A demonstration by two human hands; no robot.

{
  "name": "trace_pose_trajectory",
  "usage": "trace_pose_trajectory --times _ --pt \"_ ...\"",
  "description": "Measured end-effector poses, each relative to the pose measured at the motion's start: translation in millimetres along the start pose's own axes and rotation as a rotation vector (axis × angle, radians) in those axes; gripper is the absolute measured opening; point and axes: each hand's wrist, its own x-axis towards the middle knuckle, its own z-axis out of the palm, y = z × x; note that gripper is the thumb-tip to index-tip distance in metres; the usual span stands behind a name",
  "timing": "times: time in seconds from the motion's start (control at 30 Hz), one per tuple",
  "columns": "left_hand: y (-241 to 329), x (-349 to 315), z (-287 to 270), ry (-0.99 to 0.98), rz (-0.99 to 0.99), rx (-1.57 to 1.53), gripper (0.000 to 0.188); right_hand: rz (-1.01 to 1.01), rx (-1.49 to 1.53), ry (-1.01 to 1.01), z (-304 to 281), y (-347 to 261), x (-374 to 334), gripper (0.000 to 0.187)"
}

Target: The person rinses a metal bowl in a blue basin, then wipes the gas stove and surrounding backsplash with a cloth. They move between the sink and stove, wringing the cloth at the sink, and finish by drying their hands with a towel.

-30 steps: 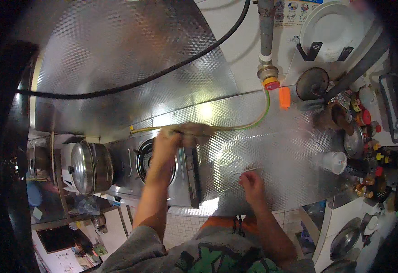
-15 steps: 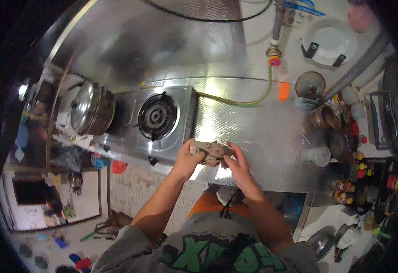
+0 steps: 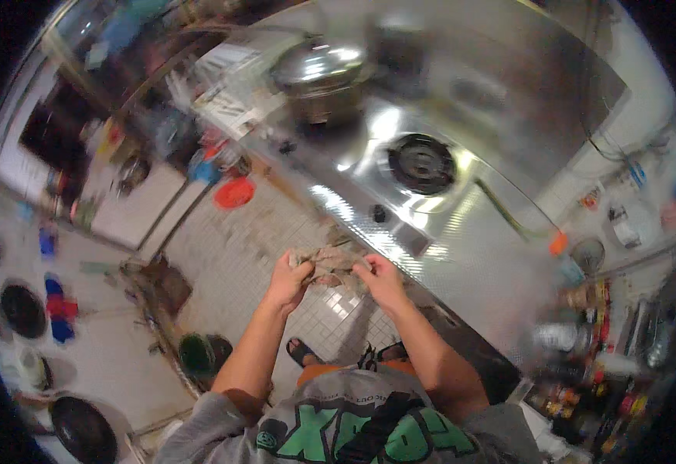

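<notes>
A crumpled grey-brown cloth [image 3: 328, 265] with pinkish patches is stretched between my two hands, above the tiled floor and close to the counter's front edge. My left hand [image 3: 286, 280] grips its left end, the thumb lying on top. At the other end my right hand [image 3: 383, 280] pinches the cloth between thumb and fingers. Beyond my right hand stands a steel gas stove [image 3: 411, 185] with one black burner [image 3: 423, 164] in sight. A lidded steel pot [image 3: 318, 81] is on the counter, left of the burner.
A red plastic basin [image 3: 234, 193] sits at the left, below the counter. Further left are a green bucket [image 3: 196, 354] and a dark wok [image 3: 83, 429]. Several bottles and jars [image 3: 585, 387] crowd the right side. An orange object [image 3: 558, 243] lies by the stove's hose.
I have turned to the left, so the stove and pot now appear further up and right. The cloth has gone from over the counter to over the floor and is spread wider between my hands.
</notes>
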Motion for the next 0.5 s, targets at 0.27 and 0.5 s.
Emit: trace_pose_trajectory --times 0.27,0.5 --pt "82 -163 -308 0.480 0.200 -0.142 0.029 -0.179 -0.118 -0.561 346 -47 9 0.027" --pt "149 -337 -458 0.973 0.244 -0.139 0.031 -0.535 -0.369 -1.005 632 -102 -54 0.029"
